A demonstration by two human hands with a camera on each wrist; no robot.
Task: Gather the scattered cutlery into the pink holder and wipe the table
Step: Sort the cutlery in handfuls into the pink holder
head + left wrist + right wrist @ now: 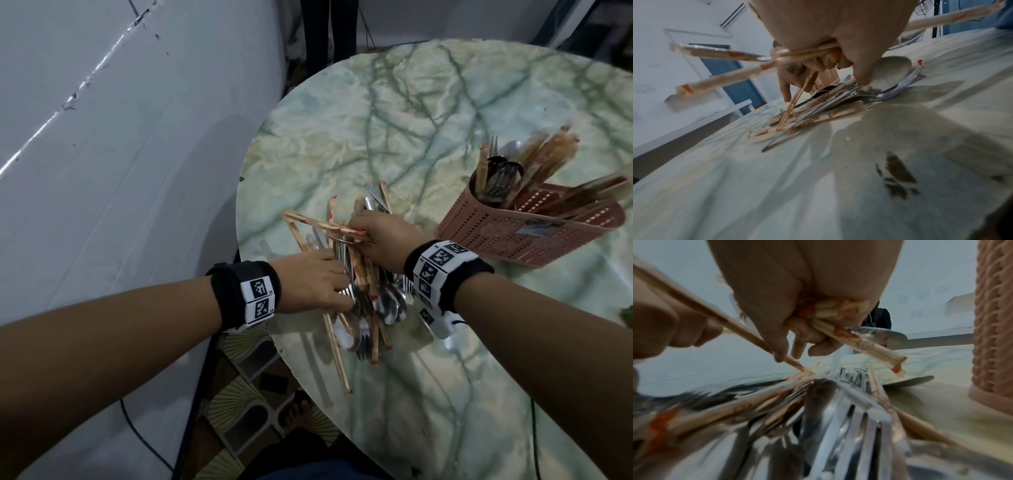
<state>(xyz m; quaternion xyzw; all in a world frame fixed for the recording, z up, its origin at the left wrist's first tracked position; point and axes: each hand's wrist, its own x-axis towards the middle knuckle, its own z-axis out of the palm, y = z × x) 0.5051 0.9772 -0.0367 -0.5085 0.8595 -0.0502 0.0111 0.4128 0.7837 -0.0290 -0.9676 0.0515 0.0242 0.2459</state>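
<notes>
Both hands, left hand (pixel 317 281) and right hand (pixel 380 240), are clutching wrapped chopsticks (pixel 329 226) from the cutlery pile (pixel 370 308) between them, probably needing transfer to the pink holder (pixel 527 228) beyond the right hand.

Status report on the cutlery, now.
Both hands in the pile: right hand grips chopsticks, left hand holds more. Pink holder part filled, right of pile. Nothing in the way.

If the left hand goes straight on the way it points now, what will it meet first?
Most likely the cutlery pile: the left hand points right into it and already grips pieces. Just beyond lies the right hand, which holds chopsticks. Depth between them is unclear.
</notes>
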